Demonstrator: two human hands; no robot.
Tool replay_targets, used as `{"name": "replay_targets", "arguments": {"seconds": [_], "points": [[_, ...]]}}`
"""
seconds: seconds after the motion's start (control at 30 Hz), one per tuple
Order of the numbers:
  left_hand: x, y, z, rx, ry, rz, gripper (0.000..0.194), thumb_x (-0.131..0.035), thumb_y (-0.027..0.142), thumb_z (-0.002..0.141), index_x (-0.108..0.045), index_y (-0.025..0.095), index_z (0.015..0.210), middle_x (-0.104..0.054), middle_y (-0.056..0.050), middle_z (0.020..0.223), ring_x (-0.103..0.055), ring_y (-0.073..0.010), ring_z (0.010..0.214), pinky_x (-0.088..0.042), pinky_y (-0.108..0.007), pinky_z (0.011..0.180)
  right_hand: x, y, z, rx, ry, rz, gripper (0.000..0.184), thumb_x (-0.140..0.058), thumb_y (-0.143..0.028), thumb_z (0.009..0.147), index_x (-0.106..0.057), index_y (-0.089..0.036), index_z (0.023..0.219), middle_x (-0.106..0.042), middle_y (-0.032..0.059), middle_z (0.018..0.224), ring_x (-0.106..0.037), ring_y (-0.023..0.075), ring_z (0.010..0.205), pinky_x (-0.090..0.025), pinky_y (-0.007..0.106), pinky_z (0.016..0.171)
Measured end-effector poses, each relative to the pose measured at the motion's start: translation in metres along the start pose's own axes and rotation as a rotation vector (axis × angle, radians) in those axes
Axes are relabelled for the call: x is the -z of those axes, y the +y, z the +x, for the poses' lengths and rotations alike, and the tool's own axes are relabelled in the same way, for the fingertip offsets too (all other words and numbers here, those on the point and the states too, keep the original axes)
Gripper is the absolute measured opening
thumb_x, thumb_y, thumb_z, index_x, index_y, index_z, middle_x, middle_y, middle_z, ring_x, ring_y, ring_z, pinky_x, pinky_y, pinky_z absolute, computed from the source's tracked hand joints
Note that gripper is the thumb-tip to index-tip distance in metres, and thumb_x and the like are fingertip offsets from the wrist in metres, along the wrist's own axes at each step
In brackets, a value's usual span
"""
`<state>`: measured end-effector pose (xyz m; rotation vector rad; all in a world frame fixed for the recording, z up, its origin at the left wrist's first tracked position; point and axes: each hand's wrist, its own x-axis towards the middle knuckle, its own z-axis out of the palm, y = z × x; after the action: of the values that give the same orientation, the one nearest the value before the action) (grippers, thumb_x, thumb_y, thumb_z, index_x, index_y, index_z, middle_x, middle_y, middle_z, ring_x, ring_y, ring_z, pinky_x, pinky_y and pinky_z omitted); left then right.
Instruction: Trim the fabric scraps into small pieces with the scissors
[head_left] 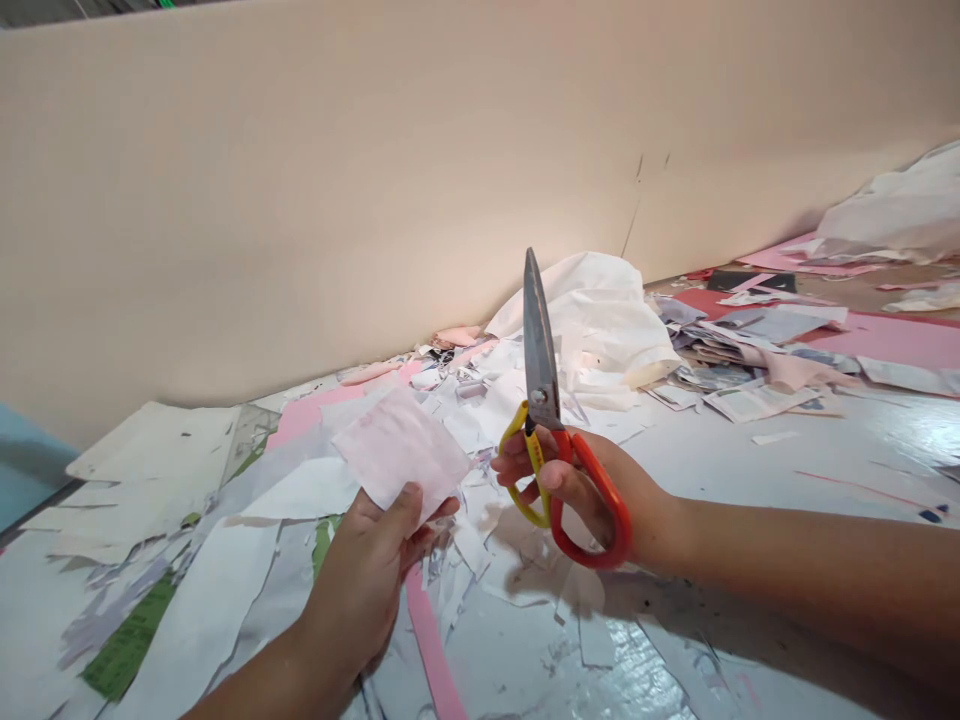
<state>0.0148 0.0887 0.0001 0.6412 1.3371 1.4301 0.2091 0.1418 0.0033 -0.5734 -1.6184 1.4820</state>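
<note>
My left hand (382,560) pinches a small, pale pink square of paper (405,448) between thumb and fingers, near its lower edge. In my right hand (592,480) is a pair of scissors (541,350) with one yellow and one red-orange handle. Its metal blades point upward and look closed together. The paper and the blades are apart, the scissors being to the right. Beneath both hands lie many white paper scraps (469,540), and a pink paper strip (431,640) runs down below my left hand.
A beige wall (337,200) rises behind the work surface. Larger white sheets (157,470) and a green piece (131,635) lie at left. A crumpled white sheet (600,310) is heaped against the wall. Stacked cut papers (765,350) and pink sheets (900,340) lie at right.
</note>
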Motion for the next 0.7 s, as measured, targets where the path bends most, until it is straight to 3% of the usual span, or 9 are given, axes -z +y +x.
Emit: {"name": "replay_targets", "arguments": {"seconds": [0.1, 0.17, 0.27, 0.4, 0.57, 0.7], "points": [[0.001, 0.000, 0.000, 0.006, 0.004, -0.004, 0.020, -0.070, 0.028, 0.066, -0.053, 0.019, 0.072, -0.063, 0.002, 0.077, -0.066, -0.0174, 0.079, -0.054, -0.025, 0.068, 0.000, 0.000, 0.002, -0.188, -0.014, 0.211, 0.031, -0.069, -0.032, 0.068, -0.057, -0.022, 0.094, -0.056, 0.0048, 0.104, -0.055, 0.0198, 0.095, -0.043, 0.034, 0.081], [0.001, 0.001, -0.001, 0.002, 0.014, 0.001, 0.018, -0.068, 0.027, 0.068, -0.052, 0.019, 0.072, -0.062, 0.003, 0.074, -0.066, -0.0172, 0.079, -0.054, -0.026, 0.067, -0.001, 0.000, 0.003, -0.264, -0.041, 0.246, 0.030, -0.072, -0.028, 0.065, -0.056, -0.019, 0.089, -0.058, 0.0036, 0.090, -0.056, 0.0181, 0.089, -0.042, 0.033, 0.080], [0.002, 0.004, -0.001, -0.032, 0.015, 0.020, 0.015, -0.066, 0.029, 0.070, -0.056, 0.021, 0.078, -0.061, 0.003, 0.072, -0.066, -0.0179, 0.081, -0.053, -0.028, 0.066, -0.001, 0.001, 0.002, -0.373, -0.049, 0.221, 0.030, -0.071, -0.033, 0.066, -0.050, -0.018, 0.082, -0.051, -0.0023, 0.069, -0.052, 0.0117, 0.066, -0.043, 0.027, 0.064], [0.004, 0.013, -0.001, -0.162, 0.045, 0.085, 0.020, -0.067, 0.034, 0.069, -0.060, 0.021, 0.083, -0.065, 0.002, 0.079, -0.065, -0.0164, 0.079, -0.048, -0.022, 0.060, 0.003, -0.004, -0.003, -0.360, -0.008, 0.021, 0.035, -0.068, -0.044, 0.067, -0.047, -0.020, 0.081, -0.045, -0.0040, 0.072, -0.040, 0.0076, 0.058, -0.034, 0.020, 0.051], [0.007, 0.022, -0.002, -0.249, 0.039, 0.155, 0.023, -0.066, 0.035, 0.069, -0.062, 0.020, 0.086, -0.067, 0.000, 0.084, -0.065, -0.0156, 0.078, -0.043, -0.023, 0.063, 0.007, -0.028, -0.007, -0.419, -0.214, -0.409, 0.041, -0.061, -0.055, 0.069, -0.046, -0.020, 0.084, -0.044, -0.0011, 0.077, -0.040, 0.0125, 0.067, -0.038, 0.025, 0.057], [0.011, 0.026, -0.005, -0.270, 0.060, 0.227, 0.026, -0.063, 0.039, 0.071, -0.061, 0.019, 0.087, -0.068, -0.001, 0.082, -0.063, -0.0185, 0.084, -0.042, -0.026, 0.067, 0.004, -0.036, -0.006, -0.360, -0.298, -0.535, 0.048, -0.051, -0.066, 0.069, -0.046, -0.018, 0.077, -0.044, -0.0009, 0.070, -0.038, 0.0118, 0.060, -0.035, 0.025, 0.051]]}}
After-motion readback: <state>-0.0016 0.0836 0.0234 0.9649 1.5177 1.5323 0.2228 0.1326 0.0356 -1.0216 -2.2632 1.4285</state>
